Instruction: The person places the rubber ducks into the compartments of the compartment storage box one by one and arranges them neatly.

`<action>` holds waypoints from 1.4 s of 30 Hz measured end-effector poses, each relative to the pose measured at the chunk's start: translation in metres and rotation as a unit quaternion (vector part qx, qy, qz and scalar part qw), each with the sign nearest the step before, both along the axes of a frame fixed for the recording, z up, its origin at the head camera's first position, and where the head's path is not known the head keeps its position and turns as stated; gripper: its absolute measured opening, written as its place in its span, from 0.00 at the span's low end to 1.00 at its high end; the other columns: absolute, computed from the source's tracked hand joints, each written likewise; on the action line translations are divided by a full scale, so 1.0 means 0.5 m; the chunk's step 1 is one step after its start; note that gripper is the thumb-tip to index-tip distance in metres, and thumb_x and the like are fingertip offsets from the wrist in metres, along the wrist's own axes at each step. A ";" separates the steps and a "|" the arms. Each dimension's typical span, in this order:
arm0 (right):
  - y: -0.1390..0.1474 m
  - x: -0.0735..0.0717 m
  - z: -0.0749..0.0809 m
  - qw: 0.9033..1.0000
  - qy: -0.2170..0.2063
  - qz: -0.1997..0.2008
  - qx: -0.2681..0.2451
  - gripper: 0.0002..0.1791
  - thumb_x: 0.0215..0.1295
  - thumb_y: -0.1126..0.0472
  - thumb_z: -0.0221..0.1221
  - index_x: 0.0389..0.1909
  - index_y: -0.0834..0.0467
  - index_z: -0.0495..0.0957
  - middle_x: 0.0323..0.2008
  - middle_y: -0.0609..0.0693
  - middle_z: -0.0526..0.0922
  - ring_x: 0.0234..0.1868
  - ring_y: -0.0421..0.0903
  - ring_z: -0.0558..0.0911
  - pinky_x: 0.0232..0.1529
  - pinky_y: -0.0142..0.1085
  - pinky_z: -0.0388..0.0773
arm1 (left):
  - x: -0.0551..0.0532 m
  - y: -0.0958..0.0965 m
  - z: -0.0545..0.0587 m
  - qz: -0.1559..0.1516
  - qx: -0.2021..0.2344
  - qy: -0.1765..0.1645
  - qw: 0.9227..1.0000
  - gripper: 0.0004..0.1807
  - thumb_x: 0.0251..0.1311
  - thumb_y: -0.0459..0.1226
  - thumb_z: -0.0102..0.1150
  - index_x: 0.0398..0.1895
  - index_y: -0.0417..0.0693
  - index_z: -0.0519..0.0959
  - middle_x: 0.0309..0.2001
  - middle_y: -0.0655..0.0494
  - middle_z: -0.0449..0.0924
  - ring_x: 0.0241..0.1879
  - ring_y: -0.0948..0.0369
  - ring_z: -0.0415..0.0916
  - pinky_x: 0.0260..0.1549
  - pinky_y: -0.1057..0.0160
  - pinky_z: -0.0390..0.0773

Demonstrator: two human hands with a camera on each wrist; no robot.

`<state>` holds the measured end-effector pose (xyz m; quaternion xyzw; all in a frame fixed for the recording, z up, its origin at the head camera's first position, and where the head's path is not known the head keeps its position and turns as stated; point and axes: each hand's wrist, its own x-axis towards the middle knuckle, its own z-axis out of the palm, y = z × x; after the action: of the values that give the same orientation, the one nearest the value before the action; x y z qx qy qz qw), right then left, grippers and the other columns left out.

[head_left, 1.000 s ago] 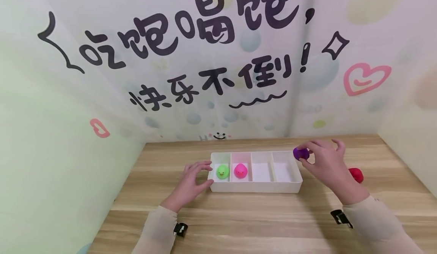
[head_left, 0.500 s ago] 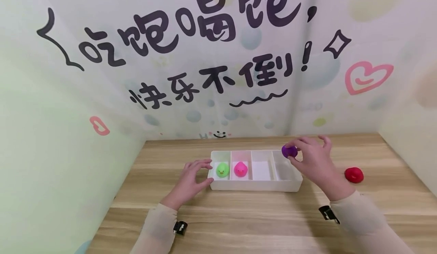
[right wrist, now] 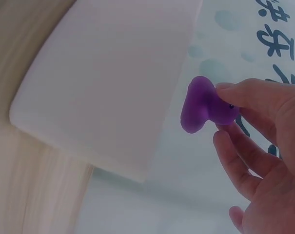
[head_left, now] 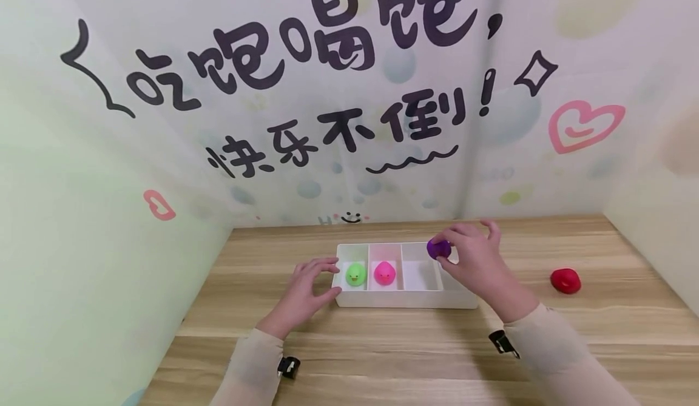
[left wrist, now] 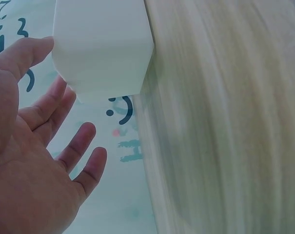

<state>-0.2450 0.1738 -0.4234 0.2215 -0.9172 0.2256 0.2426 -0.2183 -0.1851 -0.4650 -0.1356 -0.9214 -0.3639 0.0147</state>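
Note:
A purple toy duck (head_left: 438, 249) is pinched between the thumb and fingers of my right hand (head_left: 480, 261), held over the right part of a white divided box (head_left: 404, 300). In the right wrist view the purple duck's small dark eye shows near the fingertips, and the box's outer wall (right wrist: 103, 83) stands beside it. My left hand (head_left: 303, 287) rests at the box's left end, thumb and fingertips touching its edge, the other fingers loosely spread in the left wrist view. A green duck (head_left: 355, 274) sits in the first compartment, a pink duck (head_left: 384, 273) in the second.
A red toy (head_left: 565, 281) lies on the wooden table (head_left: 349, 351) to the right of the box. Behind the table hangs a white backdrop (head_left: 273, 199) with large black lettering. Pale walls close off both sides.
My right hand has carried the purple duck leftward, from beyond the box's right end to over the divider between the third and fourth compartments. The left hand stays at the box's end.

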 end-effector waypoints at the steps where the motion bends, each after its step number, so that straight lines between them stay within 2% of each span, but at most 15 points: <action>1: -0.003 0.001 -0.001 1.000 -0.004 0.000 0.001 0.18 0.45 0.68 0.79 0.37 0.51 0.86 0.38 0.48 0.87 0.46 0.55 0.83 0.65 0.69 0.51 | 0.000 0.001 0.000 -0.001 0.001 -0.001 1.000 0.19 0.64 0.40 0.71 0.57 0.52 0.80 0.72 0.62 0.72 0.69 0.50 0.64 0.67 0.40 0.66; 7: -0.025 0.007 -0.007 0.999 -0.031 0.010 -0.001 0.17 0.47 0.67 0.78 0.37 0.52 0.86 0.40 0.49 0.88 0.48 0.58 0.82 0.66 0.68 0.49 | 0.001 0.001 0.000 -0.004 0.004 -0.003 1.000 0.19 0.64 0.40 0.71 0.57 0.51 0.81 0.72 0.61 0.72 0.69 0.50 0.64 0.67 0.39 0.67; 10: -0.037 0.006 -0.011 0.999 -0.028 0.019 0.001 0.17 0.47 0.67 0.78 0.37 0.52 0.86 0.39 0.48 0.88 0.48 0.57 0.82 0.66 0.68 0.49 | -0.002 -0.001 0.000 -0.004 0.005 0.000 1.000 0.19 0.64 0.40 0.71 0.57 0.51 0.81 0.72 0.62 0.72 0.69 0.50 0.64 0.67 0.40 0.66; 19: -0.063 0.000 -0.025 0.998 -0.047 0.034 0.035 0.16 0.48 0.64 0.79 0.38 0.51 0.87 0.41 0.48 0.87 0.50 0.54 0.83 0.66 0.67 0.50 | -0.003 -0.005 0.000 -0.003 0.004 0.003 1.000 0.19 0.63 0.41 0.71 0.57 0.52 0.81 0.72 0.63 0.73 0.68 0.51 0.64 0.67 0.41 0.66; 27: -0.071 -0.008 -0.043 0.994 -0.066 0.037 0.079 0.14 0.48 0.61 0.80 0.36 0.50 0.87 0.40 0.46 0.90 0.45 0.52 0.83 0.67 0.68 0.51 | -0.002 -0.005 0.000 -0.003 0.003 0.007 1.000 0.19 0.63 0.40 0.72 0.56 0.52 0.81 0.71 0.62 0.73 0.68 0.51 0.64 0.67 0.40 0.67; 38: -0.076 -0.024 -0.038 0.984 -0.128 0.048 0.113 0.13 0.47 0.64 0.80 0.31 0.49 0.87 0.35 0.44 0.89 0.43 0.52 0.81 0.69 0.71 0.46 | -0.002 -0.003 0.005 0.000 0.003 0.009 1.000 0.19 0.63 0.40 0.72 0.56 0.51 0.81 0.71 0.61 0.73 0.69 0.50 0.64 0.67 0.39 0.67; 42: -0.074 -0.025 -0.042 0.982 -0.131 0.051 0.126 0.13 0.47 0.64 0.80 0.30 0.50 0.85 0.32 0.44 0.88 0.40 0.52 0.80 0.68 0.72 0.47 | -0.001 -0.003 0.003 -0.003 -0.001 0.007 1.000 0.19 0.63 0.41 0.71 0.56 0.51 0.81 0.71 0.60 0.73 0.70 0.49 0.64 0.68 0.39 0.66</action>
<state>-0.2575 0.1370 -0.4443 0.2655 -0.9496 0.1469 0.0791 -0.2186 -0.1864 -0.4634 -0.1410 -0.9213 -0.3617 0.0198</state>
